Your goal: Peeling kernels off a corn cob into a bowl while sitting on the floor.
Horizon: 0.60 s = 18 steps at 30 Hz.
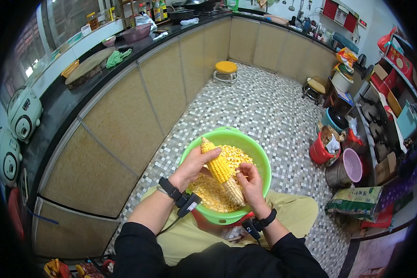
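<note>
My left hand (194, 163) grips a partly stripped corn cob (218, 166) around its upper part, the thumb lying across the yellow rows. Toward me, the cob's lower end is bare and pale. My right hand (252, 182) is beside the cob on the right, thumb and fingertips curled close to the kernel edge; whether they hold a kernel is hard to tell. Both hands are over a green plastic basin (264, 153) between my knees. Loose corn kernels (208, 194) lie in it, partly hidden by the cob and hands.
A red object (208, 222) shows beneath the basin. Cabinets (104, 139) with a black countertop run along the left. A yellow stool (226, 67) stands ahead on the mosaic tile floor. At right are a red bucket (321, 149), a metal pot (337, 175) and a green-white sack (354, 201).
</note>
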Available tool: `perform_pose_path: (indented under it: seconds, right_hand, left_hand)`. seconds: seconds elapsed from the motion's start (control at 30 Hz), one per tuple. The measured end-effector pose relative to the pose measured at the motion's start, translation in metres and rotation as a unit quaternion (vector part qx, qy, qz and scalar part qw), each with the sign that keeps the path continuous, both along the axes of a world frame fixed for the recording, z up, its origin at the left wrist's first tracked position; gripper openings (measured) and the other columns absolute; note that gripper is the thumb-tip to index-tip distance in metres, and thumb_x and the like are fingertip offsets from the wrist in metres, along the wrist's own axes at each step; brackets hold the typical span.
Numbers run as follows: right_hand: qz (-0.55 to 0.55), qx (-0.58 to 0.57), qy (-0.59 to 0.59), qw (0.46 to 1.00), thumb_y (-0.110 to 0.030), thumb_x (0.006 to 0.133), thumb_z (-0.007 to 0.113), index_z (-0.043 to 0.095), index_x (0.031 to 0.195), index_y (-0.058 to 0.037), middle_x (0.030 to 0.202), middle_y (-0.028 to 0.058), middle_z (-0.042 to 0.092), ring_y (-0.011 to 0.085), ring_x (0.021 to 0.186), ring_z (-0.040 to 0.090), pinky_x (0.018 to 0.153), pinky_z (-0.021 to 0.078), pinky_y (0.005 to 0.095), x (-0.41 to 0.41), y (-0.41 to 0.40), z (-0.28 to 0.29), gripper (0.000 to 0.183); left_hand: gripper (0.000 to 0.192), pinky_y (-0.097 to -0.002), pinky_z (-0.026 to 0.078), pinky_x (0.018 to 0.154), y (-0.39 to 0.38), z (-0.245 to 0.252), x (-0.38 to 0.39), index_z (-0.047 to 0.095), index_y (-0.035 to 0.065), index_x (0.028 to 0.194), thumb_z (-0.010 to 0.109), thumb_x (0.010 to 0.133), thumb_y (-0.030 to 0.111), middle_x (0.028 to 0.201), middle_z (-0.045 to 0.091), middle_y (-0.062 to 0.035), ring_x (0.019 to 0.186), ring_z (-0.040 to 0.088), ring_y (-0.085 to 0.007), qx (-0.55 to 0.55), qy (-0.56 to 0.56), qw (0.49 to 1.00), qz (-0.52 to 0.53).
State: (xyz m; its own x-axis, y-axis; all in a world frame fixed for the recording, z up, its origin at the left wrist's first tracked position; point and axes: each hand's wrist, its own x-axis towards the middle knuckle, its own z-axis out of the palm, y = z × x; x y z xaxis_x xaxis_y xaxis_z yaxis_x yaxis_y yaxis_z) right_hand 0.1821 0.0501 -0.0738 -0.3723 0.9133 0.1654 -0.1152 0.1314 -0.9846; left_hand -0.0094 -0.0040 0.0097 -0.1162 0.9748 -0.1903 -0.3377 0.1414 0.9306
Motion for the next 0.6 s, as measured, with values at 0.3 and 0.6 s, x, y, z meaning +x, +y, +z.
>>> perform_pose_path:
  seconds: [0.3, 0.6]
  right_hand:
    - [0.189, -0.024, -0.119, 0.974, -0.031, 0.093, 0.056, 0.059, 0.092, -0.0015, 0.073, -0.0031, 0.054, 0.0058, 0.065, 0.046, 0.059, 0.0391, 0.0215, 0.004, -0.007, 0.013, 0.03]
    - [0.189, -0.068, -0.055, 0.978, -0.025, 0.095, 0.051, 0.056, 0.096, -0.0022, 0.079, -0.0034, 0.048, 0.0058, 0.073, 0.042, 0.065, 0.0363, 0.0214, 0.01, -0.003, 0.012, 0.024]
  left_hand:
    - [0.048, -0.0299, 0.055, 0.068, -0.006, 0.002, -0.001, 0.048, 0.0043, 0.124, 0.064, 0.087, 0.03, 0.107, 0.061, -0.0058, 0.092, 0.061, -0.0131, 0.006, 0.018, 1.0, -0.004]
    - [0.045, -0.0318, 0.054, 0.074, 0.008, 0.004, -0.009, 0.047, 0.0091, 0.126, 0.062, 0.088, 0.027, 0.113, 0.058, -0.0031, 0.101, 0.058, -0.0128, -0.001, 0.006, 0.993, -0.115]
